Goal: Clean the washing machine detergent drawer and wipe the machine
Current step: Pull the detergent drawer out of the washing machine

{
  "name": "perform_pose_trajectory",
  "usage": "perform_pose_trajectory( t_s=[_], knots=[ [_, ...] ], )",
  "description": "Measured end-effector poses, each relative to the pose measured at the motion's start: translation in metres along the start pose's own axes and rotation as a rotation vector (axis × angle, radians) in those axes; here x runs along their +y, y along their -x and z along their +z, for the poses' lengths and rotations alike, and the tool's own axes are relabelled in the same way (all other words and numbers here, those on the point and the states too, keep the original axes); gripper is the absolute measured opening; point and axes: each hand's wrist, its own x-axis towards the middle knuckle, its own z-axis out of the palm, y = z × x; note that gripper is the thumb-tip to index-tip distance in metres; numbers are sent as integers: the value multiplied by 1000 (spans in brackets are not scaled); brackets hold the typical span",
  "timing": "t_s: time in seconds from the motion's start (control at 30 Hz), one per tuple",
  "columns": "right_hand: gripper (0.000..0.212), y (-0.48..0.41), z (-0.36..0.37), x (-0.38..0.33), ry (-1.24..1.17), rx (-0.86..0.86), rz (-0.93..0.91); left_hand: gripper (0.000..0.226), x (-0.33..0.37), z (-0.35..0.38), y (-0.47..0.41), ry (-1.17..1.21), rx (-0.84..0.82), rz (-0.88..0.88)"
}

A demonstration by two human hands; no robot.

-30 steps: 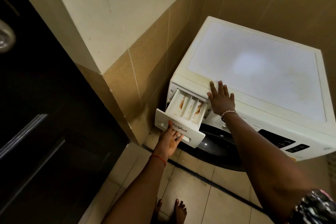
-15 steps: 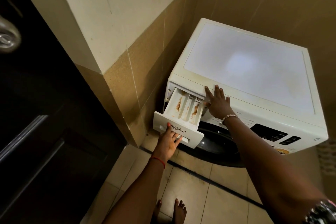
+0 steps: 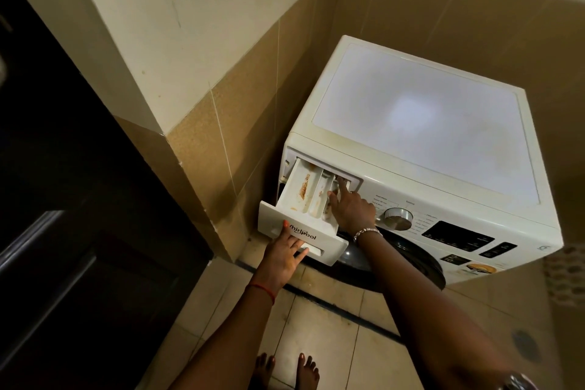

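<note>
The right hand (image 3: 351, 209) has moved from the washing machine (image 3: 424, 123) top into the detergent drawer (image 3: 304, 190), index finger pressing down inside, probably on the release catch, while the left hand (image 3: 285, 258) grips the drawer front.

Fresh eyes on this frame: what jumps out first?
The pulled-out detergent drawer at the washing machine's upper left front corner, its white compartments streaked with orange-brown residue. The left hand grips the drawer's front handle from below, while the right hand reaches a finger into the back of the rightmost compartment. Next comes the machine's glossy white top, bare and catching a light reflection.
</note>
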Motion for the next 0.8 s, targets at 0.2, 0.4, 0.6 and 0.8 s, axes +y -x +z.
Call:
perform_pose_trajectory(
  t_s=[0.2,0.4,0.6,0.8],
  knots=[
    [50,-10,1,0,-77,-80,31,50,1,-2,-1,-12,-10,-2],
    [49,-15,4,1,-129,-111,22,50,2,-1,1,-6,-5,-2],
    [45,-18,2,1,-217,-135,44,50,3,-2,0,-29,-7,17],
    [51,-8,8,-2,-235,-136,45,31,0,-11,5,-93,11,14]
  ],
)
